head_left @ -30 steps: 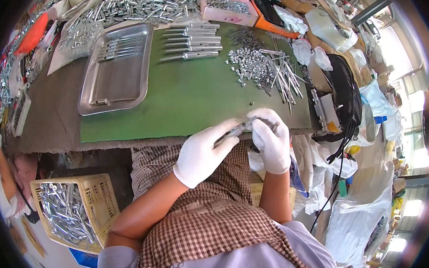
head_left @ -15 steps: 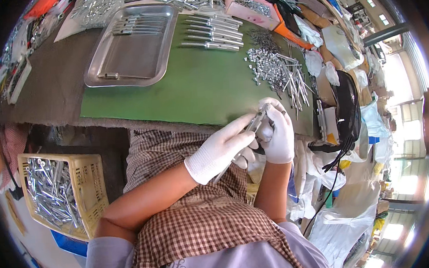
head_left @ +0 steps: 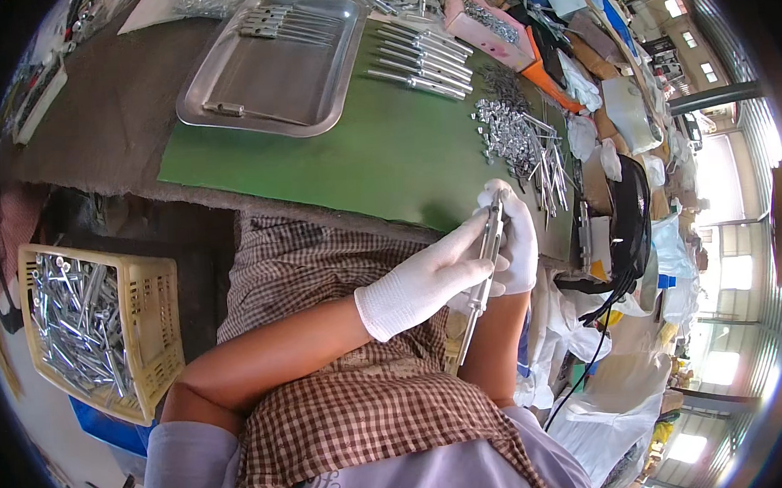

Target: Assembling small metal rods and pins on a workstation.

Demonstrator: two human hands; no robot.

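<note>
My left hand [head_left: 423, 286], in a white knit glove, is closed around a slim silvery metal tube with a thin rod [head_left: 478, 303] extending from its lower end. The tube stands tilted, its upper end leaning away from me. My right hand [head_left: 520, 243], gloved too, pinches that upper end; anything small between those fingertips is hidden. Ahead on the green mat [head_left: 318, 173] lies a row of similar tubes with rods [head_left: 422, 59]. To their right are a pile of small metal pieces [head_left: 504, 134] and several loose thin rods [head_left: 552, 171].
A steel tray [head_left: 271, 83] at the far left of the mat holds several similar pieces. A pink box [head_left: 486, 30] of small parts stands at the back. Low on the left, a yellow crate [head_left: 155, 333] is filled with metal tubes. A black mesh bag [head_left: 629, 207] sits at the right.
Both hands have shifted slightly right, and the tube has swung to a steeper, more upright angle. My right fingers now sit at its upper end. The whole view has also shifted slightly.
</note>
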